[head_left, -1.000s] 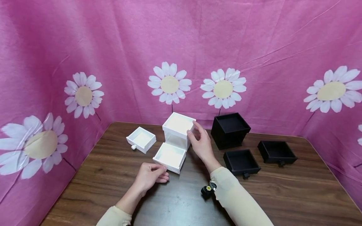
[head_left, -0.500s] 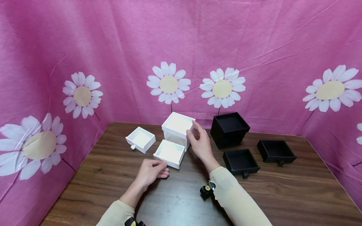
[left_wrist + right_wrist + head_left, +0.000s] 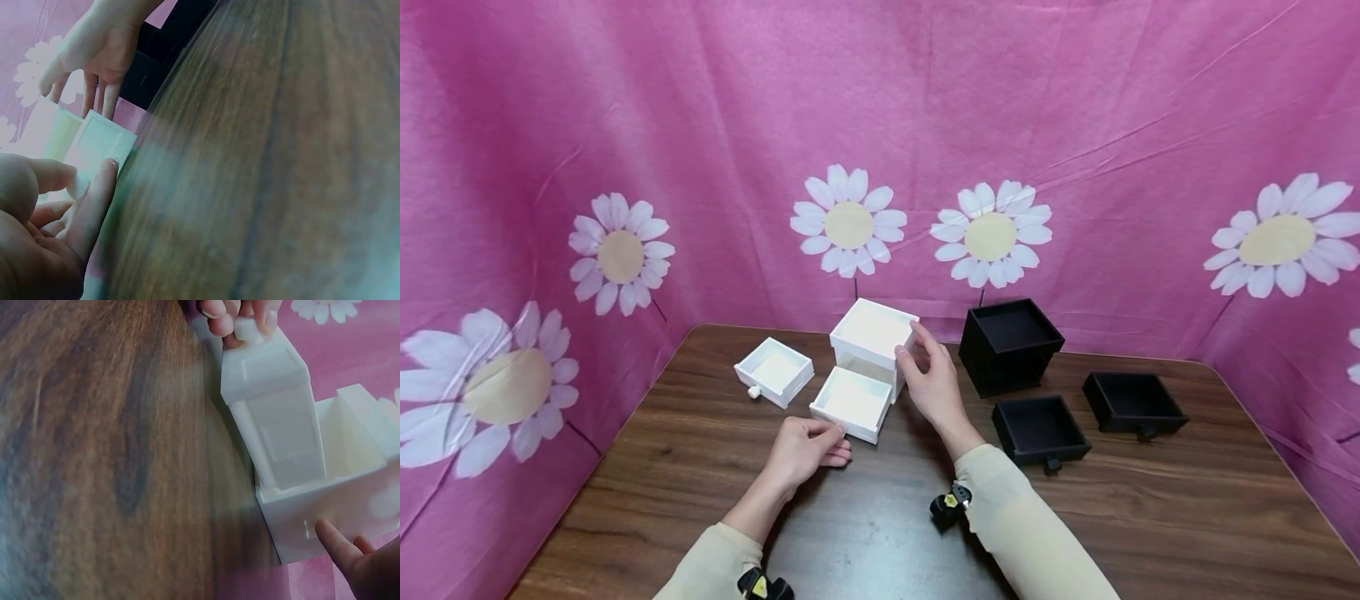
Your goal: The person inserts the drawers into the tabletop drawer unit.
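My left hand (image 3: 802,454) pinches the round white knob (image 3: 248,329) of a small white drawer (image 3: 852,403). The drawer's back end sits in the lower opening of a white cabinet (image 3: 874,327), as the right wrist view shows; most of it sticks out in front. My right hand (image 3: 935,383) rests against the cabinet's right side, its thumb near the front corner and a straight finger on the side wall. A second white drawer (image 3: 774,372) with a knob lies to the left on the table. In the head view the gripped knob is hidden by the fingers.
To the right stands a black cabinet (image 3: 1011,346) with two black drawers (image 3: 1041,432) out on the wooden table (image 3: 1195,517). A pink curtain (image 3: 737,125) with daisies hangs close behind the table's back edge. Black cameras (image 3: 950,506) sit at both wrists.
The white drawer has moved slightly away from me toward the cabinet, its front edge rising in view. My left hand has gone forward with it. My right hand stays at the cabinet's side.
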Tool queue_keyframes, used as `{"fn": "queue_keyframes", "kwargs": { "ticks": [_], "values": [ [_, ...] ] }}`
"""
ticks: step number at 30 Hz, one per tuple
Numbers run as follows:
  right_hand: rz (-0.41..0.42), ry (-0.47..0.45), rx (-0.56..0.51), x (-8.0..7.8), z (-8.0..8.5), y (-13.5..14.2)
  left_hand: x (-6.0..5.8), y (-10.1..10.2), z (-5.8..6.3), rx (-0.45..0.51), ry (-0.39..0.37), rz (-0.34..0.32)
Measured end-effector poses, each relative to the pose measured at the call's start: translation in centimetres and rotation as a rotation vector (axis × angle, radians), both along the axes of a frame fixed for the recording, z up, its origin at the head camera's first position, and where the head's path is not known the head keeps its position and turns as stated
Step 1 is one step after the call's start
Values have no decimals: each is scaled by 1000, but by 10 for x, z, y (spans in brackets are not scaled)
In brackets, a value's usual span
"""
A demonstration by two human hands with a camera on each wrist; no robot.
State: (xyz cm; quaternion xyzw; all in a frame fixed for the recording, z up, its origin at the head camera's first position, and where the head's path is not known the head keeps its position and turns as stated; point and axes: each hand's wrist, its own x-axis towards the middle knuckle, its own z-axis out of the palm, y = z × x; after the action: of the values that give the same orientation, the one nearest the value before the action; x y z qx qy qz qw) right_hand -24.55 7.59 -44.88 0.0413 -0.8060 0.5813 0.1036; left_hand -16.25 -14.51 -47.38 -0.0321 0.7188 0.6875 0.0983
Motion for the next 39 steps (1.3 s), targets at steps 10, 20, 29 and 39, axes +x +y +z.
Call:
{"fn": "queue_keyframes", "kwargs": {
  "ticks": [10,20,29,39],
  "values": [
    [7,-20,-11,2,-1,-2,-4,0,0,-13,-9,-2],
    [-1,-16,-1,2,-3,-1,-16,1,-1,-25,-16,-49],
    [-6,4,7,0,-1,-1,-28,3,0,-34,-25,-31],
    [-11,24,-5,0,-2,-2,-33,6,2,-20,-24,1]
  ]
}}
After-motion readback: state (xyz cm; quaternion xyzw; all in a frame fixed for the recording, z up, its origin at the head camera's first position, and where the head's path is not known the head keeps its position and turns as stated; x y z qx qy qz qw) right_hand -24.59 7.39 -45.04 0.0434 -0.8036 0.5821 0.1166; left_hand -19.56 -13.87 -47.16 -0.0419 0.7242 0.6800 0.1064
